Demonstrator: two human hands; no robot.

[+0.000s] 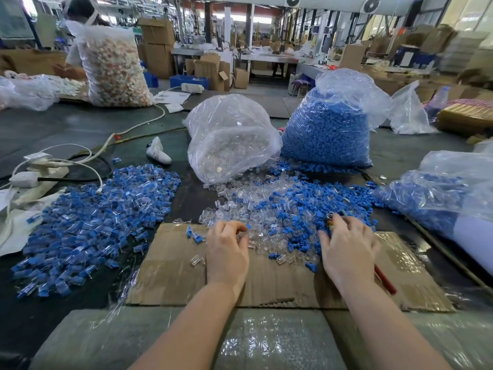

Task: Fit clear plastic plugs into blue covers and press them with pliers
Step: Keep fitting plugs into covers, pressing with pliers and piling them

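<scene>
Our left hand (226, 249) pinched a clear plug (241, 237) from the mixed pile (282, 217); our right hand (346, 249) gripped the pliers (384, 280). We judged the plugs light, stiff, slippery, best pinched by the sides.

Dark table (66, 129) under cardboard sheet (170, 276)

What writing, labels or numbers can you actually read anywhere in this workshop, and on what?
None can be read.
Paper sheets on the dark table, far left of the bags: printed marks, too blurred to read.
Cardboard boxes stacked behind: no legible print.
Clear bag of blue covers and clear bag of clear plugs: no labels visible.
Cardboard sheet under the hands: plain.
</scene>
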